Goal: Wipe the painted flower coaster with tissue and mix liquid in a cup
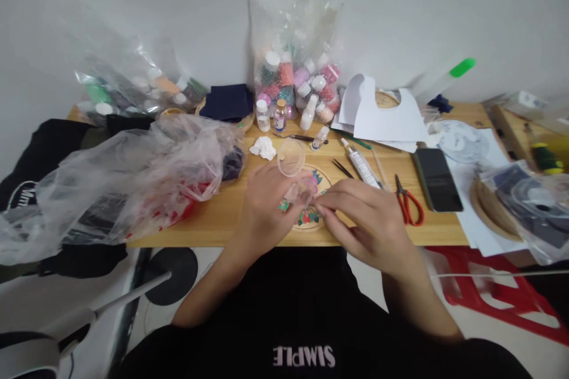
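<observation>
Over a round hoop piece with a colourful flower pattern [307, 218], both my hands meet near the table's front edge. My left hand [269, 201] is closed around a small clear, pinkish plastic thing [299, 190], whose exact kind is unclear. The fingers of my right hand [367, 222] pinch together beside it, and what they hold is too small to make out. A clear round plastic cup [291, 157] stands just beyond my left hand. Crumpled white tissue [263, 148] lies behind it. Black tweezers [342, 168] rest beyond my right hand.
Red-handled pliers [411, 207], a glue tube [361, 164] and a phone [438, 180] lie to the right. Small bottles [280, 116] and bags of bead jars [296, 80] stand at the back. A crumpled plastic bag [133, 172] covers the left side.
</observation>
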A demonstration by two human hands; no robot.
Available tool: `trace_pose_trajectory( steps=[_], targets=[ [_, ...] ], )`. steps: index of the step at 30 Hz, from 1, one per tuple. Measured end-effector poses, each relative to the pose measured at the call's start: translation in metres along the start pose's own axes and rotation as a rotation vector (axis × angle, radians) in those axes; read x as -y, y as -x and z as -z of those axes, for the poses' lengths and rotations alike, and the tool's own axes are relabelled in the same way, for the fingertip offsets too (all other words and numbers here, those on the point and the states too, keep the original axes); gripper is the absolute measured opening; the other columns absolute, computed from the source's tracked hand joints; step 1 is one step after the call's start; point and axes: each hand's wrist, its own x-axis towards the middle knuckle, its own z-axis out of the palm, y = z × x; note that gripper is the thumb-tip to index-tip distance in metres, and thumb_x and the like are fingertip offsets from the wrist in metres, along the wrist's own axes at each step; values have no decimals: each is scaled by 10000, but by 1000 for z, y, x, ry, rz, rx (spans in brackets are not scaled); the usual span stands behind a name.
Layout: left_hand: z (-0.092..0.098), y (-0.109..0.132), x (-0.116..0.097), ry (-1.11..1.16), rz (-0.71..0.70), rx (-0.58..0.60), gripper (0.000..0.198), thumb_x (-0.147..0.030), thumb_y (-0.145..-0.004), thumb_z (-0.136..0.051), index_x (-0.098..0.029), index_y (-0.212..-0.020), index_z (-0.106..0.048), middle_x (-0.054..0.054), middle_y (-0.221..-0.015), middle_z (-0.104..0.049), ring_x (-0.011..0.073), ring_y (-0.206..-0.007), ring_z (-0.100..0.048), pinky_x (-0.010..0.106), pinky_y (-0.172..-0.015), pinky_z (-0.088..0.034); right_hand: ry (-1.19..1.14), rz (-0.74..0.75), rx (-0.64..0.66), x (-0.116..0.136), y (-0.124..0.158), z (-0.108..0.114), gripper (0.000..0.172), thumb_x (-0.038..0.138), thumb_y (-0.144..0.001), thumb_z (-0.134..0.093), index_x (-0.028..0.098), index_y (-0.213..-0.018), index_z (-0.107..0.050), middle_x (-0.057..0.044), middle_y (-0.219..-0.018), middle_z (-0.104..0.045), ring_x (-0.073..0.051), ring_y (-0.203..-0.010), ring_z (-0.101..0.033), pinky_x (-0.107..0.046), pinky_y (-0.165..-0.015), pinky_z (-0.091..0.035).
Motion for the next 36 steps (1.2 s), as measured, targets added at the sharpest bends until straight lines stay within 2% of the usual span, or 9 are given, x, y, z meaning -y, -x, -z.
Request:
trace_pose_trajectory(
  steps=[4,8,14,19,23,28,32,36],
  targets=[
    [0,2,3,9,-11,-4,136,-235,-917,-653,-215,-1050,-638,26,-966,-767,197,-904,-712,355,-808,-553,40,-12,-16,1,-3,1,91,117,-922,-581,112,-920,-672,-89,-818,-716,-170,-750,-669,-282,-678,-549],
    [0,5,6,11,2,6,139,-239,-912,-650,-206,-1048,-648,40,-984,-771,215,-928,-720,375,-830,-563,52,16,46,2,-5,0,128,155,-954,-550,146,-932,-676,-68,-840,-725,-165,-774,-677,-278,-693,-556],
    [0,5,9,101,92,62,181,-208,-875,-688,-219,-1053,-659,45,-1020,-774,219,-958,-722,378,-866,-565,59,29,55,1,-9,1,156,148,-949,-547,107,-917,-694,-88,-830,-718,-168,-769,-668,-277,-676,-536],
    [7,-20,10,196,54,87,196,-198,-862,-682,-230,-1053,-656,26,-975,-770,200,-910,-718,351,-827,-558,191,46,-13,4,-23,17,167,158,-955,-544,95,-917,-693,-82,-792,-708,-168,-710,-650,-278,-606,-495],
    [17,-53,11,242,-83,100,242,-154,-846,-653,-222,-1079,-638,33,-1002,-761,193,-924,-716,344,-844,-559,322,65,-4,8,-44,37,189,174,-958,-534,113,-880,-695,-53,-753,-691,-148,-653,-622,-266,-579,-475],
    [28,-86,13,270,-277,25,318,-139,-839,-648,-251,-1134,-604,47,-1036,-760,204,-947,-714,363,-837,-570,353,85,-59,13,-70,57,194,177,-950,-534,127,-860,-698,-28,-722,-674,-124,-628,-599,-239,-548,-442],
    [34,-97,9,262,-292,27,305,-154,-851,-642,-228,-1144,-604,56,-1061,-754,209,-963,-707,377,-868,-566,392,98,-59,21,-80,67,207,167,-961,-527,114,-871,-705,-39,-737,-685,-129,-633,-608,-242,-554,-449],
    [40,-97,8,274,-283,3,324,-135,-834,-651,-231,-1140,-608,49,-1059,-751,220,-978,-695,401,-897,-550,479,124,-16,34,-82,69,196,120,-944,-531,106,-847,-701,-39,-732,-677,-129,-599,-586,-250,-523,-423]
  ],
)
